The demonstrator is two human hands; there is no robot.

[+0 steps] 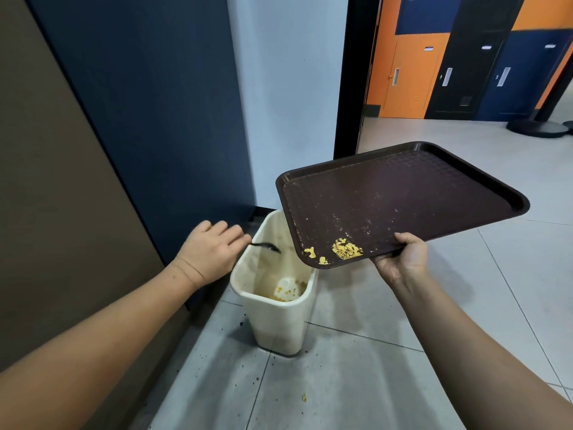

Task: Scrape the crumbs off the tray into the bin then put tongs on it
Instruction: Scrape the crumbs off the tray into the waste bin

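Crumbs (345, 250), yellow and clumped, sit at the low near corner of the brown tray (403, 193), with two smaller bits just beside them toward the tray's left edge. The tray is held in the air, tilted down toward a cream bin (279, 324) that stands on the tiled floor (356, 383) against a dark blue wall panel; its low corner overhangs the bin's open mouth. The right hand (403, 259) grips the tray's near edge from below, thumb curled over the rim and fingers hidden underneath. The left hand (214, 249) is closed around the handle of a thin black utensil (266, 246), likely a fork or small scraper, though it is too blurred to be sure; its tip reaches out over the bin, near the tray's corner but apart from it. Some yellow scraps already lie in the bottom of the bin, and one crumb and dark specks lie on the floor in front of it. By my reading the scraping step is under way and not finished, since the main clump is on the tray. The next move would call for bringing the utensil's tip onto the tray surface above the clump and drawing it down off the corner, keeping that corner over the bin so nothing lands on the floor. No tongs are in view, so that step lies ahead.
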